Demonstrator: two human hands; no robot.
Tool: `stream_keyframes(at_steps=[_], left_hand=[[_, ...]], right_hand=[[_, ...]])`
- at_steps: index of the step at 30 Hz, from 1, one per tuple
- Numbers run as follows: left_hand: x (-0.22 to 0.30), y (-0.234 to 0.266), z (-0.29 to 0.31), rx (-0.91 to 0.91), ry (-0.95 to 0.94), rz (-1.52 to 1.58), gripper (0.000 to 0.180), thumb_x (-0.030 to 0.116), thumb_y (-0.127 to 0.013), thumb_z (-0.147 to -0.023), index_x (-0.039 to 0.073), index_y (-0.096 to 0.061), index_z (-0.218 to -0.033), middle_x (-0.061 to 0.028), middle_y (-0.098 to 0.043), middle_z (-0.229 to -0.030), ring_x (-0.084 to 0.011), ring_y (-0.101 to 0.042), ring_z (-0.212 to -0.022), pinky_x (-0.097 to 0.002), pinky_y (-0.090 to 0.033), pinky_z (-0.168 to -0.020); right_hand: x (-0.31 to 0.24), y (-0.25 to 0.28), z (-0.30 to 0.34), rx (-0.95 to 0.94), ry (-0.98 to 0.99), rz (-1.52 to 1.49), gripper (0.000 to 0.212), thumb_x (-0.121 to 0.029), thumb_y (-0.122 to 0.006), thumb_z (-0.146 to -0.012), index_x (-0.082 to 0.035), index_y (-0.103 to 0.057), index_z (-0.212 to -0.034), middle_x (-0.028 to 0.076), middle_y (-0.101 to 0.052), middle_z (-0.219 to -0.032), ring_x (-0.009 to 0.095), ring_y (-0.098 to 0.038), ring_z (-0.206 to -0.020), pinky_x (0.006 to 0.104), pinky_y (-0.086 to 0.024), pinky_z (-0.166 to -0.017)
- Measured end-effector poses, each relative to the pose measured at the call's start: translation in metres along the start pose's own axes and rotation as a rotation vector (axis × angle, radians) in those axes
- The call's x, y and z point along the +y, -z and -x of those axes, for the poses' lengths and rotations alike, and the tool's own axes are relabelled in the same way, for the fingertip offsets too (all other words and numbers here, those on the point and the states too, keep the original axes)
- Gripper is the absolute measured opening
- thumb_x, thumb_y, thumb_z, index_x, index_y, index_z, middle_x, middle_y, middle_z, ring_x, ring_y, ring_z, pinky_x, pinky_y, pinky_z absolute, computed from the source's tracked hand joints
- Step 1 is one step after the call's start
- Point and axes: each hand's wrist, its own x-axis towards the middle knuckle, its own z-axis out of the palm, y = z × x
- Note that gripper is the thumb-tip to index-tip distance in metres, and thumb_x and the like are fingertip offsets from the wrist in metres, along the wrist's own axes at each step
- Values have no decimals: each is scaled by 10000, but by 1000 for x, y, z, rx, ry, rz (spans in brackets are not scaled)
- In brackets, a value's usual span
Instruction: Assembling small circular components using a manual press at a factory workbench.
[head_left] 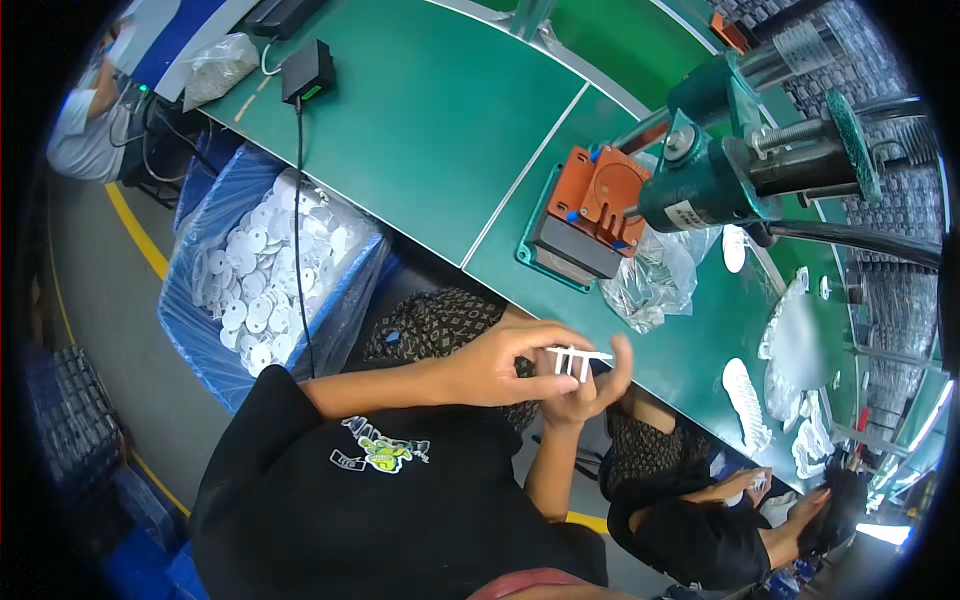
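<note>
In front of my chest, my two hands meet around a small white plastic part (572, 353) with a flat top and several thin pegs pointing down. My left hand (505, 362) pinches it between thumb and fingers at its left end. My right hand (588, 395) curls around the other side, its fingers partly behind the pegs and one finger raised at the part's right tip. The left hand covers some of the right hand's fingers. Beyond the hands stands a green bench press (720, 170) over an orange fixture (602, 200) on a dark block.
A blue-lined bin (345, 285) holds many white discs at the left. A black cable (299, 190) hangs over it from a black adapter (307, 72) on the green table (420, 120). Clear plastic bags (655, 285) lie beside the fixture. A co-worker (700, 525) handles white parts at right.
</note>
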Motion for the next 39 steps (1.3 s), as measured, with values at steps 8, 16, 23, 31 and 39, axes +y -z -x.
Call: stream_keyframes(at_steps=[8, 16, 23, 31, 39], left_hand=[[8, 30, 4, 158, 100, -23, 389, 87, -593, -944, -16, -536, -1315, -135, -586, -1290, -229, -598, -1170, -352, -459, -1019], [3, 155, 68, 883, 48, -530, 192, 90, -521, -1005, -47, -639, -1069, -96, -674, -941, -159, -644, -909, -299, -501, -862], [-87, 292, 284, 1188, 320, -913, 324, 218, -552, -1006, -64, -630, -1147, -146, -665, -1074, -208, -628, -1004, -306, -479, -894], [-256, 254, 512, 1067, 1522, -357, 923, 561, -741, -782, -26, -416, -1416, -255, -492, -1376, -430, -521, -1180, -556, -425, -993], [-291, 229, 516, 1242, 1260, -959, 1211, 699, -764, -654, -126, -330, -1426, -315, -402, -1453, -423, -394, -1359, -438, -298, -1145]], right_hand=[[73, 23, -64, 197, -267, -172, 738, -132, -842, -705, -63, -456, -1330, 257, -584, -1247, 409, -613, -1092, 463, -486, -942], [287, 41, -93, 2, -822, 201, 664, -321, -839, -671, 15, -624, -1201, 216, -629, -1164, 363, -595, -1102, 416, -455, -975], [304, 32, -81, -126, -725, 310, 704, -314, -840, -661, 18, -614, -1241, 230, -618, -1208, 387, -573, -1128, 444, -447, -985], [250, 29, -77, 265, -663, 182, 715, -186, -763, -829, 4, -402, -1416, 210, -510, -1341, 303, -545, -1171, 407, -461, -969], [99, 18, -1, -96, -769, 211, 451, -144, -549, -983, 54, -440, -1373, 218, -529, -1337, 305, -522, -1228, 392, -377, -1070]])
